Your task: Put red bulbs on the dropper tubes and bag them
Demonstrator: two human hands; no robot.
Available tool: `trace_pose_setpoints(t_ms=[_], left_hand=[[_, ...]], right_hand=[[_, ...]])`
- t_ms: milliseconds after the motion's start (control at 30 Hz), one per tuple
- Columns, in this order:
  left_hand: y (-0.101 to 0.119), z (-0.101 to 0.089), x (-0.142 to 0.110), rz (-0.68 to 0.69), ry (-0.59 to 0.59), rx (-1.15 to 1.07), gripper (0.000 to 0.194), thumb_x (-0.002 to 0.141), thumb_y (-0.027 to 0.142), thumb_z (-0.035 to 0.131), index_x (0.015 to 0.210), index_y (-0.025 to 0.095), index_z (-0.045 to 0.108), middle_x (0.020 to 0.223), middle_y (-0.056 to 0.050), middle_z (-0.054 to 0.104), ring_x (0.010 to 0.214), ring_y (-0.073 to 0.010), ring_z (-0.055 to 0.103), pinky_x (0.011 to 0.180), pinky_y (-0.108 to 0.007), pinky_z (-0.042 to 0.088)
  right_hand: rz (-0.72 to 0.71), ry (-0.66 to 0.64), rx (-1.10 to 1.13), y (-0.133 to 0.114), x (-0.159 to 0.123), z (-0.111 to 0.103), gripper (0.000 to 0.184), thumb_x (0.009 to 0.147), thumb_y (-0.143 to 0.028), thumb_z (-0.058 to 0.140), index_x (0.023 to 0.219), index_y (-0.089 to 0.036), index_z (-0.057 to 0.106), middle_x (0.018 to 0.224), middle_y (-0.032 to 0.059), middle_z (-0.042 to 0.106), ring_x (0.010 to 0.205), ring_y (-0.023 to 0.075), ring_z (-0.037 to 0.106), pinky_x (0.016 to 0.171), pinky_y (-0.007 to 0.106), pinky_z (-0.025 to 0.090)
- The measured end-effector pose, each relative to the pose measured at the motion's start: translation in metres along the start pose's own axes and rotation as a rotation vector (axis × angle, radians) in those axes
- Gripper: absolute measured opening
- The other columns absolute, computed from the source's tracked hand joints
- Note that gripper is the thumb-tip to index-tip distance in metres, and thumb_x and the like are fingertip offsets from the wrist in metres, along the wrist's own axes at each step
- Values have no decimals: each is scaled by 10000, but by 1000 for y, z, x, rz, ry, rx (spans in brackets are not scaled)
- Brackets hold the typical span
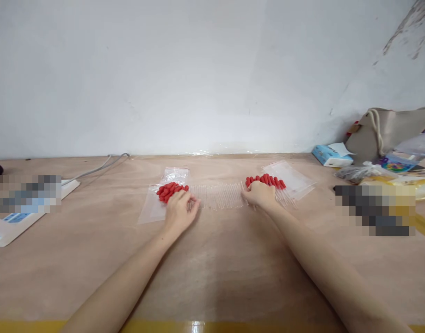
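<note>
1. Head view: biggest thing is the pale wall along the back.
2. Then the wooden worktop, with all the work laid out in the middle.
3. Grey bag at the far right, tissue box just beside it, both well apart from the hands.
4. Left hand: curled, thumb a bit apart, at the left end of the stick row. Can't tell if that grip has anything in it.
5. Right hand: grip looks narrow at the row's right end, but whether a stick is pinched, can't tell.
6. See-through plastic bags lie flat, left bag and right bag, one by each pile.
7. Left red pile and right red pile, each partly hidden by a hand.
8. Smallest: a row of thin clear sticks between the hands. My read: the step in hand is working this row from both ends, and the next move calls for a light touch, since sticks that skinny probably roll easily.
</note>
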State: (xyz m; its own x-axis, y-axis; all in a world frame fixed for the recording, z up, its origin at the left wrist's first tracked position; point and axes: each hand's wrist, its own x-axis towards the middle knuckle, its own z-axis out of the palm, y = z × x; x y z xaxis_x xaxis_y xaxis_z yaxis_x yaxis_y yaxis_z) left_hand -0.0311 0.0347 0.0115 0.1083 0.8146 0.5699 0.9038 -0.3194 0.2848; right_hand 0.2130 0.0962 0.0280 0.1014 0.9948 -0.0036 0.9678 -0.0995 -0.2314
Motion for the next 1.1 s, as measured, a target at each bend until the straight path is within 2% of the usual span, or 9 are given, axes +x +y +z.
trace_pose_setpoints(t_ms=[133,233,333,433,500,733,933,1033,1100], left_hand=[[-34,-18,19,-213,129,185,179,753,364,526,726,198,585,758,-33,557,782,-207,518,727,-318,370],[-54,-25,24,-342,149,283,213,723,389,548,826,214,609,854,-53,573,884,-253,512,774,-365,355],[-65,-25,26,-384,137,290,275,731,423,533,900,225,623,921,-64,574,940,-271,502,803,-389,347],[-69,-22,27,-398,104,275,278,739,438,518,879,237,649,923,-65,576,931,-276,506,801,-401,347],[-70,-20,29,-400,89,269,252,736,424,520,836,242,663,905,-60,581,902,-272,515,793,-401,351],[-73,-12,27,-350,158,222,260,753,386,479,816,201,650,812,-47,583,786,-207,549,734,-314,395],[-72,-15,29,-413,152,143,228,752,358,486,836,188,613,811,-38,617,700,-186,559,670,-295,408],[-60,-19,30,-385,212,64,219,769,350,478,860,183,586,812,-34,620,709,-181,561,670,-291,414],[-42,-20,27,-298,213,-41,208,779,339,478,881,182,569,807,-29,618,715,-172,562,670,-282,420]], right_hand=[[-132,58,-19,3,-15,-4,297,786,-329,380,608,-163,550,603,59,590,621,198,554,625,308,279],[-294,165,-30,8,-29,1,269,819,-304,358,665,-158,523,649,71,600,617,197,547,606,301,269],[-488,300,24,15,-41,13,166,830,-240,365,745,-161,484,687,67,609,638,194,544,645,316,279],[-705,352,170,22,-49,26,115,851,-204,362,782,-183,452,716,55,610,662,178,547,674,314,301],[-788,374,239,24,-53,32,102,863,-209,367,798,-191,444,723,43,610,660,168,549,682,311,312],[-842,469,258,22,-56,36,111,869,-208,391,881,-170,494,755,37,633,662,144,560,712,305,319],[-859,528,202,25,-53,41,211,869,-191,390,1029,-146,520,721,42,622,667,142,554,723,307,326],[-853,545,202,25,-52,42,209,871,-190,387,995,-143,549,696,39,603,657,140,539,702,297,329],[-849,537,220,25,-53,40,198,868,-188,390,962,-148,560,725,43,608,678,139,542,715,298,327]])
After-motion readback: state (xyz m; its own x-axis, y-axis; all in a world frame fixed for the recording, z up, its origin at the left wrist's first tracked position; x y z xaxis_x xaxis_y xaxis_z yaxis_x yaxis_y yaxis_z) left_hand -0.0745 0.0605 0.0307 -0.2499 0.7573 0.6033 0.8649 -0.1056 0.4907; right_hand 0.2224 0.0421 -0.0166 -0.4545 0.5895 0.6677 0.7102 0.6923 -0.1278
